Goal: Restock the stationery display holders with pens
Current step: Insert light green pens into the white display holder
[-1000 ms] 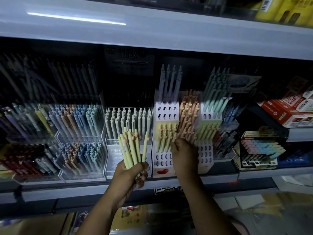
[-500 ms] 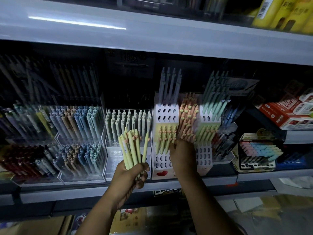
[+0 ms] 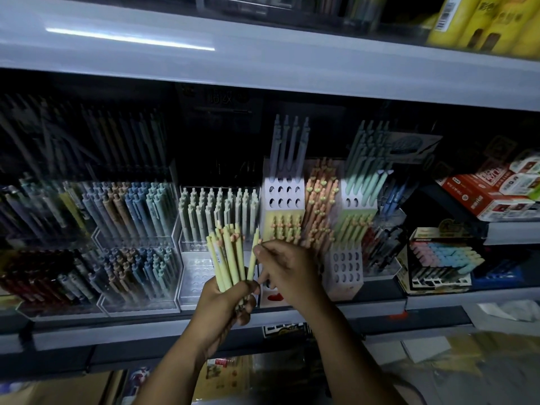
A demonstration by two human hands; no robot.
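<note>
My left hand [image 3: 226, 302] grips a bundle of pale yellow-green pens [image 3: 226, 255], held upright in front of the shelf. My right hand [image 3: 287, 273] is beside the bundle, its fingertips pinching the rightmost pen [image 3: 252, 260] near its top. Behind the hands stands a white tiered holder with round holes [image 3: 285, 197]; it has lilac pens at the top and yellow pens in a lower tier. Its bottom tier is hidden by my right hand. A second holed holder [image 3: 346, 268] to the right carries green pens and several empty holes.
Clear acrylic holders [image 3: 137, 276] full of coloured pens fill the left of the shelf; another clear holder [image 3: 217, 217] with pale pens stands behind the bundle. Orange pens [image 3: 320, 200], boxed highlighters [image 3: 441, 258] and red boxes [image 3: 493, 194] sit to the right. An upper shelf edge [image 3: 263, 62] overhangs.
My right hand has come away from the holed holder, moved left to the bundle and taken hold of one pen. My left hand with the bundle has stayed put.
</note>
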